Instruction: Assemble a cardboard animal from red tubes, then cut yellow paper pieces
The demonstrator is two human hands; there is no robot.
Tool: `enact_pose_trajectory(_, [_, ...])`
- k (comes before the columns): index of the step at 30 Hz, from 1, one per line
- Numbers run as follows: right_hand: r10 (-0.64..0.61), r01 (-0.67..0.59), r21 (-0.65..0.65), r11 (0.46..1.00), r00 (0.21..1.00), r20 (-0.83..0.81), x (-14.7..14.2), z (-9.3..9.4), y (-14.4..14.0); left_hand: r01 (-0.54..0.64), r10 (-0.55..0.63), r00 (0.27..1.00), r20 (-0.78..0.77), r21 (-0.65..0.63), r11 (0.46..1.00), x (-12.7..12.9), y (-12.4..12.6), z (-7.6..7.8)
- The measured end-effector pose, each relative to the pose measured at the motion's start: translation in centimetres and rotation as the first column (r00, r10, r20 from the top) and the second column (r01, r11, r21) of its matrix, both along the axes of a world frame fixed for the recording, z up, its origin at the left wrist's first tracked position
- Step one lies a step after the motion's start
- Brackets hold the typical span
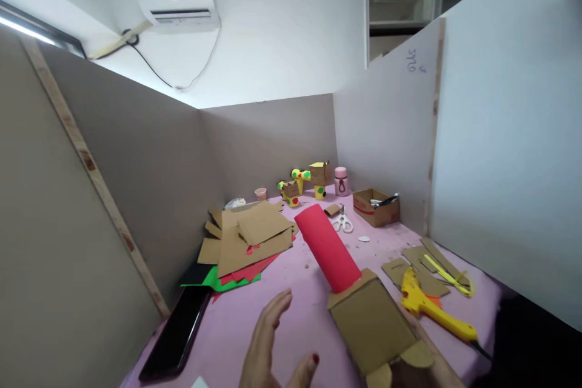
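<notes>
A cardboard box (375,321) with two rounded cardboard flaps on its lower edge is tilted up in my right hand (434,348). Most of that hand is hidden behind the box, with only a strip showing along its right side. From the far side of the box sticks out a red paper tube (328,248). To the left, apart from the box, my left hand (268,345) is open with fingers and thumb spread, holding nothing. A yellow hot glue gun (436,309) lies just right of the box.
Cardboard sheets (257,233) and coloured paper (250,270) are piled left, near a black phone (175,333). White scissors (343,221), a small carton (376,209), a pink bottle (341,182) and yellow spotted cardboard figures (304,182) stand or lie farther back. Partitions (273,133) surround the table.
</notes>
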State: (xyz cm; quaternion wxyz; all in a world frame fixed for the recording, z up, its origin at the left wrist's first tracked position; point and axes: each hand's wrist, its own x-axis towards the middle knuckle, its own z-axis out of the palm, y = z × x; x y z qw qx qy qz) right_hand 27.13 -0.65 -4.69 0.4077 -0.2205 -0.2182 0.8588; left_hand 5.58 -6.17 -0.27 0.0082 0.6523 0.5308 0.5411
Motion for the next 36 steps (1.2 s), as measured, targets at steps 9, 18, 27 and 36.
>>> enact_pose_trajectory(9, [0.126,-0.131,-0.01,0.991,0.969,-0.212,-1.1,3.2,-0.4,0.325,0.097,0.321,-0.942,0.206,0.923,1.3,2.4,3.8])
enact_pose_trajectory(18, [0.104,-0.102,0.224,0.969,0.995,0.005,-2.2,1.8,-0.3,0.368,0.149,0.33,-0.932,0.272,0.889,1.8,2.6,4.6])
enact_pose_trajectory(27, [-0.615,0.035,0.847,0.53,0.703,0.356,1.5,1.0,0.7,0.131,-0.275,0.507,-0.817,-0.242,0.961,1.1,3.6,11.3])
enact_pose_trajectory(36, [-0.534,-0.123,0.881,0.456,0.754,0.382,0.4,5.0,3.3,0.114,-0.566,0.519,-0.641,-0.605,0.788,3.1,6.7,13.8])
